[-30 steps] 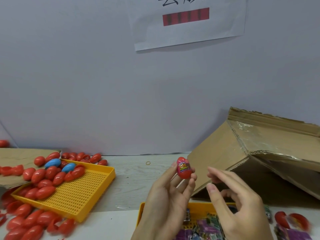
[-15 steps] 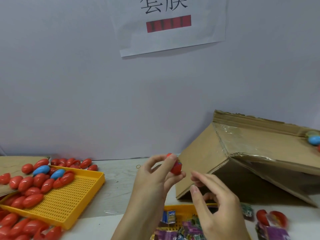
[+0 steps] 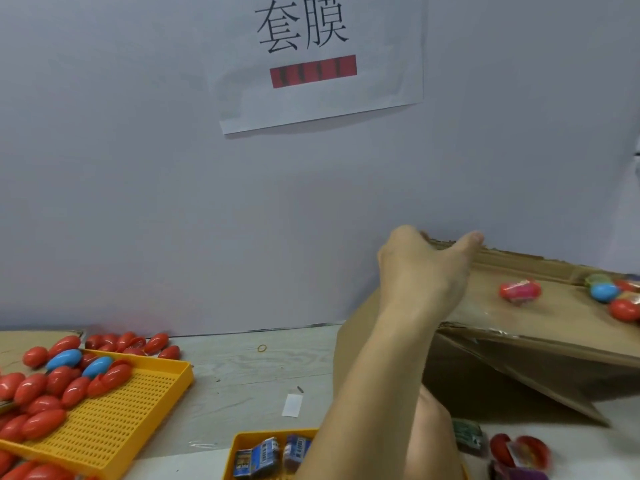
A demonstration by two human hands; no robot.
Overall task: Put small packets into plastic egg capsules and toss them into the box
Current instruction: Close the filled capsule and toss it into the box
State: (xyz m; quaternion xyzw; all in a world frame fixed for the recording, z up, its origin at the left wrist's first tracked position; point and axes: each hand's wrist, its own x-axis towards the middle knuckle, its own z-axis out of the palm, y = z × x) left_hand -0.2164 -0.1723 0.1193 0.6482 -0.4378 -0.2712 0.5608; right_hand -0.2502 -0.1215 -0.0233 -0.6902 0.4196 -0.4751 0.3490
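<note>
Reaching over the cardboard box (image 3: 519, 344), the left hand (image 3: 420, 268) has fingers released, holding nothing. Red egg capsule (image 3: 519, 291), blurred, is prob. mid-flight above the flap. Right hand hidden, cannot tell. Capsule seems light, hard, slippery; pinch it w/ fingertips at the middle.

Two yellow trays (image 3: 145, 410) (image 3: 239, 455), one cardboard box (image 3: 540, 355), three blue egg capsules (image 3: 64, 359) (image 3: 98, 366) (image 3: 604, 292) among too many red egg capsules (image 3: 43, 423) to count, one rubber band (image 3: 262, 348), and one paper sign (image 3: 318, 60).
</note>
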